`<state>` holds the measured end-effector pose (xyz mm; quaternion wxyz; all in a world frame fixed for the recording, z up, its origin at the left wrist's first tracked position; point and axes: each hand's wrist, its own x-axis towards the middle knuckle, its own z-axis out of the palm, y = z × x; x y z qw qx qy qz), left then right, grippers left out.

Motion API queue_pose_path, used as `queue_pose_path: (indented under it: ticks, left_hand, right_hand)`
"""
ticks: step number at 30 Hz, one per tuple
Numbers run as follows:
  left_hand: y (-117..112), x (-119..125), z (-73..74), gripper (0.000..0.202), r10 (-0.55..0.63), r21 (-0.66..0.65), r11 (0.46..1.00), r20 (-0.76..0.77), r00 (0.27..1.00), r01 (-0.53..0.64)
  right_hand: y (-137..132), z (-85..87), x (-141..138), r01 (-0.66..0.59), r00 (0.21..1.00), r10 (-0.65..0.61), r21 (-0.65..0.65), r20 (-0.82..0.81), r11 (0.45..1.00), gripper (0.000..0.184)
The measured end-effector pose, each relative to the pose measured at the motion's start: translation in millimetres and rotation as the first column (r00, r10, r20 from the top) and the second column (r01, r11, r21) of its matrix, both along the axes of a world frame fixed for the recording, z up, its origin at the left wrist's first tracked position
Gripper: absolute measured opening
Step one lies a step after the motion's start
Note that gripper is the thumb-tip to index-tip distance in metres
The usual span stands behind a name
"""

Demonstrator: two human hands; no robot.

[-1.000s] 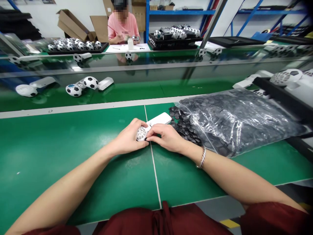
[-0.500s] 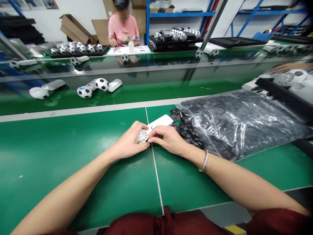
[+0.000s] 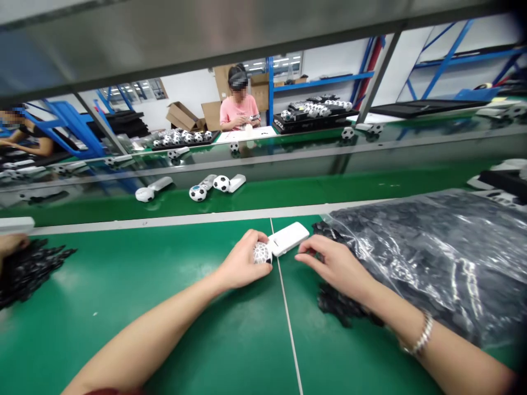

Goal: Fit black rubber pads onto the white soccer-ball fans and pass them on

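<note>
My left hand (image 3: 246,260) is wrapped round the ball-shaped head of a white device. This soccer-ball head (image 3: 262,253) has a white lattice of panels, with one black patch low on its right side. Its flat white handle (image 3: 290,237) points up and right over the green worktop. To the right of the handle and clear of it is my right hand (image 3: 333,263), fingers curled with a gap by the thumb, nothing visible in them. Small black pieces (image 3: 335,307) lie in a loose pile under and beside my right hand.
A clear plastic bag (image 3: 436,258) full of black pieces covers the right side. Beyond the pale ledge, several ball-headed devices (image 3: 222,184) lie on a green conveyor belt (image 3: 313,189). Another person's hand (image 3: 12,244) is at the far left by more black pieces (image 3: 37,269). A person in pink (image 3: 239,109) sits opposite.
My right hand has left the ball head and moved right, its fingers loosening. My left hand keeps hold of the device. The view has tilted up and turned left.
</note>
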<state>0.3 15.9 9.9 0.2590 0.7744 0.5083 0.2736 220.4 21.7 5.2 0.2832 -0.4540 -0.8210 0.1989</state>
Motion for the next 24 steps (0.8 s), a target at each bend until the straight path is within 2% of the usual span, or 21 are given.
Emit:
queue_pose_path:
  ticks: [3,6,9,12,15,17,21,24]
  left_hand:
    - [44,2,8.6,0.038,0.066,0.115,0.991,-0.003,0.998,-0.065]
    - [101,11,9.1,0.043,0.146,0.205,0.968,-0.006,0.989,-0.142]
    - [152,18,-7.0,0.044,0.232,0.265,0.939,-0.020,0.972,-0.219]
    - [181,19,-33.8,0.043,0.328,0.290,0.906,-0.020,0.945,-0.308]
    - [191,18,-53.4,0.050,0.346,0.328,0.887,-0.010,0.938,-0.324]
    - [189,17,-58.0,0.058,0.327,0.367,0.879,0.001,0.945,-0.304]
    - [169,11,-53.8,0.057,0.310,0.473,0.835,0.019,0.951,-0.281]
    - [152,-19,-44.0,0.056,0.320,0.531,0.805,-0.014,0.947,-0.264]
  right_hand:
    - [10,-8.7,18,0.086,0.969,-0.113,0.127,0.221,0.988,0.018]
    - [20,-30.8,31,0.070,0.907,-0.171,0.263,0.385,0.962,0.022]
    - [29,-52.7,41,0.057,0.845,-0.271,0.427,0.461,0.903,0.032]
    - [32,-62.9,45,0.019,0.819,-0.318,0.531,0.478,0.847,0.038]
    - [33,-62.4,44,0.014,0.812,-0.313,0.520,0.493,0.854,0.038]
    - [33,-59.9,42,0.046,0.809,-0.312,0.475,0.499,0.879,0.034]
    - [33,-55.2,41,0.070,0.816,-0.276,0.387,0.508,0.919,0.028]
    - [31,-50.7,39,0.093,0.813,-0.277,0.356,0.513,0.930,0.022]
